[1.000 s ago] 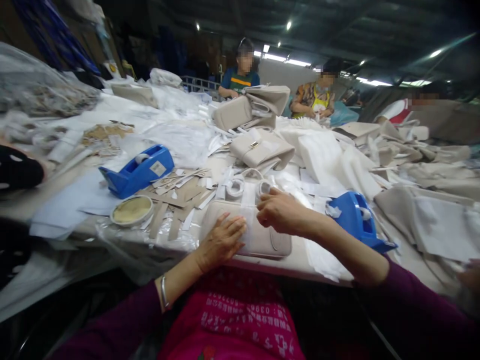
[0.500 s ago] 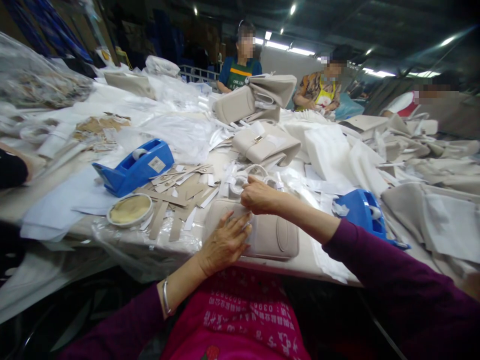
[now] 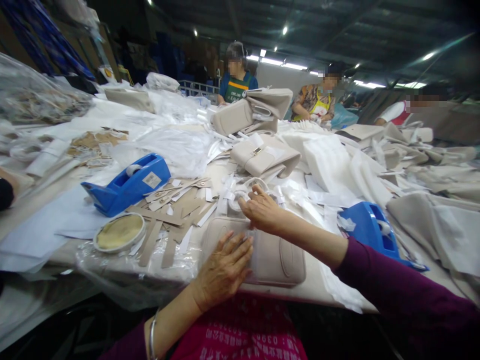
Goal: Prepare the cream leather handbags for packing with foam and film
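A beige handbag [image 3: 275, 262] lies flat at the table's front edge, a pale, see-through strip across its middle. My left hand [image 3: 227, 262] rests on the bag's left half with the fingers stretched out, their tips at the strip. At the bag's far edge, my right hand [image 3: 260, 210] is closed with bent fingers; what they pinch, if anything, is hidden. Just beyond it lie the wrapped handles [image 3: 257, 182], in white and clear wrapping.
Blue tape dispensers stand left [image 3: 129, 185] and right [image 3: 369, 230]. Beige strips [image 3: 168, 217] and a round dish [image 3: 120, 232] of yellowish stuff lie left. Another bag [image 3: 262, 155], white foam sheets [image 3: 330, 155] and more bags fill the back. Co-workers [image 3: 238, 85] are across the table.
The view has tilted up a little, so the table sits lower. My left hand stays flat on the bag; the fingers of my right hand have shifted slightly at the far edge.
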Demonstrator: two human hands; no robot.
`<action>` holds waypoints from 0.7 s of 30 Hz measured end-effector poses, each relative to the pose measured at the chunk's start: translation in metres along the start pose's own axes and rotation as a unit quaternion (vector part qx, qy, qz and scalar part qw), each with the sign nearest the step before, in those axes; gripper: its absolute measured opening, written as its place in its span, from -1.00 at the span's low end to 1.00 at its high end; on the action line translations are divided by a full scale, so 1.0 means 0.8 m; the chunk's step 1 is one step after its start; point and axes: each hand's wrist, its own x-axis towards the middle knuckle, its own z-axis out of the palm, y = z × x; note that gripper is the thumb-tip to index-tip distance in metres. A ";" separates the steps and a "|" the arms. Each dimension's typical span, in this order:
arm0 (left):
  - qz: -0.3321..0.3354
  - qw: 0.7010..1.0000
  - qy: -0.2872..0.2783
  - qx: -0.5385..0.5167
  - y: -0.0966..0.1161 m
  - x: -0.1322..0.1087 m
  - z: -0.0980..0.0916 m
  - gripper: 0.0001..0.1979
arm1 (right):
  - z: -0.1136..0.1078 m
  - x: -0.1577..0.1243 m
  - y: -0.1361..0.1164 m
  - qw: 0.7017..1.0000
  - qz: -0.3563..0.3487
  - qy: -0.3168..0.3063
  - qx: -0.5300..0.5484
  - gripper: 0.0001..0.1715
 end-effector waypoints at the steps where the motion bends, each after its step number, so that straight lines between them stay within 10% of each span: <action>1: -0.001 1.000 -0.004 -0.002 0.000 0.000 0.000 -0.61 | 0.004 0.004 0.008 1.000 0.011 -0.003 0.004 -0.48; 4: -0.006 1.000 -0.010 -0.007 -0.001 0.001 -0.002 -0.60 | 0.015 0.017 0.041 0.999 0.000 -0.018 0.045 -0.37; 9: -0.008 1.000 -0.012 -0.004 -0.001 0.001 -0.006 -0.61 | 0.016 0.006 0.073 0.990 0.098 0.079 0.061 -0.80; 17: 0.014 1.000 -0.010 0.002 -0.004 0.001 -0.005 -0.56 | 0.041 -0.088 -0.063 0.960 0.131 0.199 0.147 -0.60; 21: 0.023 1.000 -0.005 0.016 -0.003 0.003 -0.008 -0.54 | 0.069 -0.081 -0.077 0.958 0.142 0.206 0.139 -0.54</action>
